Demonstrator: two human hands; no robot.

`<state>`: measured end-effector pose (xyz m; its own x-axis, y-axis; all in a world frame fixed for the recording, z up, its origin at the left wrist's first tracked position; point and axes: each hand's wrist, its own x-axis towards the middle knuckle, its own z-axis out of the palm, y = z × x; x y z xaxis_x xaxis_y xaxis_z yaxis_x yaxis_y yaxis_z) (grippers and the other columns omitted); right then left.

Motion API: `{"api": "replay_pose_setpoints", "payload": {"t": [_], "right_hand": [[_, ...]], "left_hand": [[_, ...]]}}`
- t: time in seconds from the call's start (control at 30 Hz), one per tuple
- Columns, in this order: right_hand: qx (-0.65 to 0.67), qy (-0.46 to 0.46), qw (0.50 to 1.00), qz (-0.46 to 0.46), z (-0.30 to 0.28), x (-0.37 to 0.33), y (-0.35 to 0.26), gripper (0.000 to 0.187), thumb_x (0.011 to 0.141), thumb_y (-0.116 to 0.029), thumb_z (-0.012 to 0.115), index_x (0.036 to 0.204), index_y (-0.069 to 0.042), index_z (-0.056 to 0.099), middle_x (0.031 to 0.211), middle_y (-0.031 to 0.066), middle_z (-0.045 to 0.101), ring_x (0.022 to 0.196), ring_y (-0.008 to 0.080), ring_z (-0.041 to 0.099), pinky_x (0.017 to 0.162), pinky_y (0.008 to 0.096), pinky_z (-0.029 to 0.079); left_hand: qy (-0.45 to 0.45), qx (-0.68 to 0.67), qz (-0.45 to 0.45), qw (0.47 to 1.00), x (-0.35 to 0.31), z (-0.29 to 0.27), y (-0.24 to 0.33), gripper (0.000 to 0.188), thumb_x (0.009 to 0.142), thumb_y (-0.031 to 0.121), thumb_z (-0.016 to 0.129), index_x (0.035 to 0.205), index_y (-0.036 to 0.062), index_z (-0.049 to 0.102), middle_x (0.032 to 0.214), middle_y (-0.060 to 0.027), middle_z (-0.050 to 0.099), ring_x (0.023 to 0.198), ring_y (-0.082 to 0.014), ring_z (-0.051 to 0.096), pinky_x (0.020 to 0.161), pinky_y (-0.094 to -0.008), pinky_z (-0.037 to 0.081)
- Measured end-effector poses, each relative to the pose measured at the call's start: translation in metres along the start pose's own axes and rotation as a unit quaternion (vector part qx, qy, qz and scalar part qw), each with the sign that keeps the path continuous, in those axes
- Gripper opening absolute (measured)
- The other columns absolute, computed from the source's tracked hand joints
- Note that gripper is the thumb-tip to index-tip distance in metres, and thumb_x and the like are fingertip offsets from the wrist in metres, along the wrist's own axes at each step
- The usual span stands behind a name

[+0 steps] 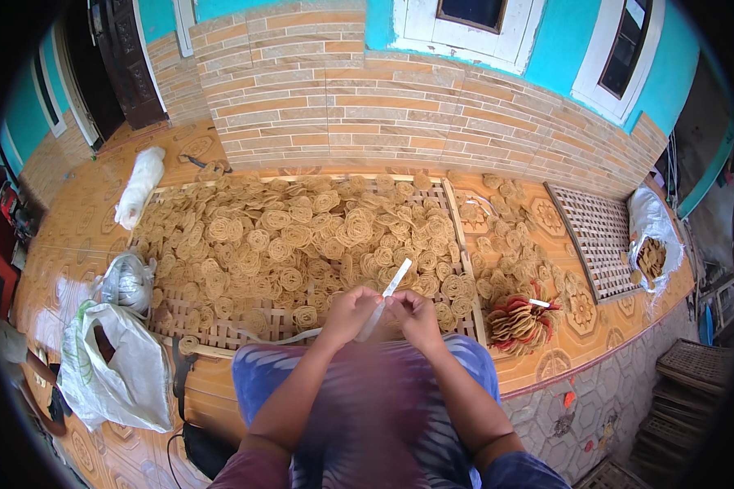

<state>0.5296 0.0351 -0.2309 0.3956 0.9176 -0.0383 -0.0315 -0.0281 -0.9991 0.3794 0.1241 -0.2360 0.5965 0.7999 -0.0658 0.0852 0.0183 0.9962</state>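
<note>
Between my hands is a narrow white strip [397,275], paper or thin plastic, slanting up over the tray. My left hand [352,315] pinches it from the left, and my right hand [417,319] grips it from the right with thumb and fingers together. A paler, see-through piece hangs below the fingers, too blurred to name. Just beyond my lap lies a woven tray [462,269] with a wooden frame, heaped with tan coiled discs [277,218] like dried noodle crackers. Right of it rests a bundle of tan and red discs [520,326] with a white strip on top.
Loose discs [514,244] lie on the tiles right of the tray. Farther right are another woven tray [593,236] and an open plastic sack [654,232]. White bags [114,367] stand at left, near another person's arm [41,367]. A tiled wall [416,106] rises behind.
</note>
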Motion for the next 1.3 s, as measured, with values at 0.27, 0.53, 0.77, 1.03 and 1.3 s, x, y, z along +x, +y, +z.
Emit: {"api": "replay_pose_setpoints", "payload": {"t": [0.27,0.53,0.77,1.03,1.3], "right_hand": [[-0.16,-0.038,0.986,0.04,0.007,0.001,0.007,0.008,0.095,-0.005,0.066,0.099,0.002,0.068,0.084,0.0029,0.069,0.075,0.0072,0.061,0.07,0.0239,0.05],[-0.014,0.048,0.999,-0.002,-0.002,0.016,0.005,0.014,0.098,-0.01,0.068,0.105,0.002,0.069,0.095,0.0032,0.069,0.079,0.0055,0.06,0.07,0.0202,0.047],[-0.132,0.036,0.991,-0.01,-0.012,0.02,0.026,0.018,0.096,-0.016,0.073,0.094,0.001,0.07,0.079,0.0014,0.068,0.072,0.0082,0.06,0.065,0.0252,0.048],[0.111,0.019,0.991,0.069,-0.008,0.018,0.014,0.018,0.098,-0.016,0.069,0.093,0.002,0.071,0.078,-0.0002,0.068,0.07,0.0073,0.057,0.069,0.0244,0.049],[-0.113,-0.016,0.993,0.032,-0.012,0.021,0.034,0.014,0.095,-0.016,0.071,0.093,-0.002,0.071,0.081,-0.0007,0.065,0.072,0.0054,0.054,0.066,0.0215,0.043]], "left_hand": [[-0.038,0.006,0.029,0.999,0.034,0.012,-0.02,0.028,0.105,0.021,0.059,0.116,-0.0038,0.067,0.098,-0.0067,0.073,0.092,-0.013,0.069,0.084,-0.0275,0.055],[-0.138,-0.05,-0.08,0.986,0.028,-0.005,-0.023,0.032,0.109,0.03,0.051,0.112,0.0003,0.063,0.08,0.0035,0.055,0.066,-0.0051,0.049,0.061,-0.0234,0.043],[-0.084,0.088,0.043,0.992,0.013,0.016,-0.041,0.02,0.108,0.024,0.055,0.11,0.005,0.056,0.081,0.001,0.057,0.066,-0.0038,0.047,0.059,-0.0234,0.04],[-0.118,-0.137,-0.089,0.979,0.005,0.002,-0.044,0.018,0.107,0.024,0.055,0.104,0.0064,0.054,0.081,-0.0009,0.06,0.061,-0.0033,0.047,0.053,-0.0214,0.038],[0.007,0.097,0.111,0.989,-0.002,0.013,-0.032,0.014,0.102,0.014,0.062,0.109,0.0032,0.056,0.078,-0.0048,0.065,0.06,-0.0126,0.055,0.057,-0.0296,0.046]]}}
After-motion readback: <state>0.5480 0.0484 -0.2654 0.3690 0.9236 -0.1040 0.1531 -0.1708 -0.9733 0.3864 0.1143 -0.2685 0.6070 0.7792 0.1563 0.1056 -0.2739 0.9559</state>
